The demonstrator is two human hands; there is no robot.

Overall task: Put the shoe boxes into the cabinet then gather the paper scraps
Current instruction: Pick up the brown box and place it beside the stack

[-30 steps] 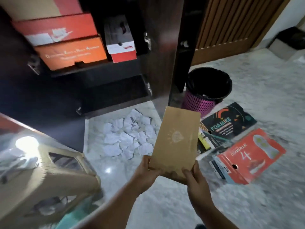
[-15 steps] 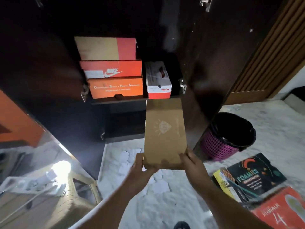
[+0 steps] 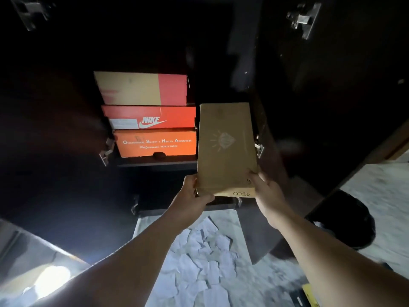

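I hold a plain brown shoe box [image 3: 225, 147] up at the cabinet shelf [image 3: 155, 161], right of a stack of three boxes. My left hand [image 3: 190, 196] grips its near left corner and my right hand [image 3: 265, 193] grips its near right corner. The stack has a tan and red box [image 3: 141, 88] on top, an orange Nike box [image 3: 150, 117] in the middle and an orange safety-shoe box [image 3: 155, 142] at the bottom. The brown box hides the white and red box behind it. White paper scraps [image 3: 199, 258] lie on the marble floor below my arms.
The dark cabinet's open door [image 3: 332, 96] stands to the right, with metal hinges [image 3: 259, 149] at the shelf's sides. A black bin [image 3: 345, 220] sits on the floor at right. A yellow-edged box corner [image 3: 309, 295] shows at the bottom right. A lit plastic stool [image 3: 44, 278] is at the lower left.
Both hands have raised the brown box from over the floor up to the shelf, to the right of the stacked boxes. The view has tilted up into the cabinet.
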